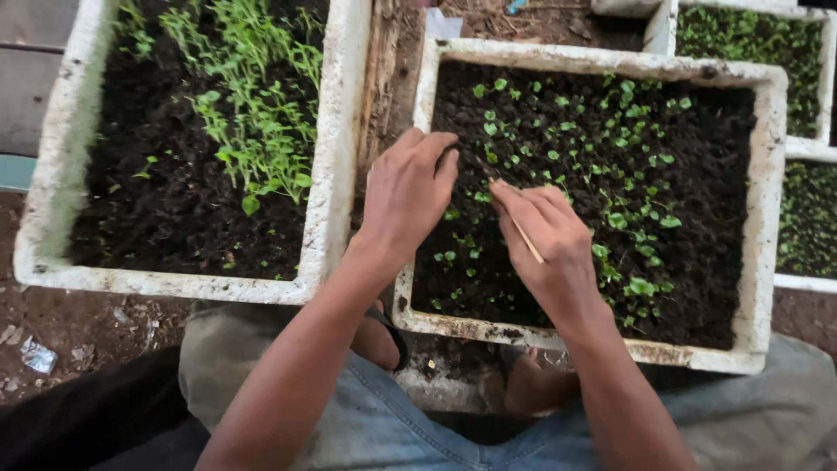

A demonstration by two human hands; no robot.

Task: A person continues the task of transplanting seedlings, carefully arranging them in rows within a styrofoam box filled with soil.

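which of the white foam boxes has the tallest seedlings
The foam box on the left: its seedlings are tall and leafy. The middle box, under both hands, holds only tiny sprouts, and the boxes at the right edge carry low growth.

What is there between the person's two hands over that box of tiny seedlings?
In the head view, between the left hand and the right hand lies dark soil with a few small green seedlings. The right hand holds a thin stick.
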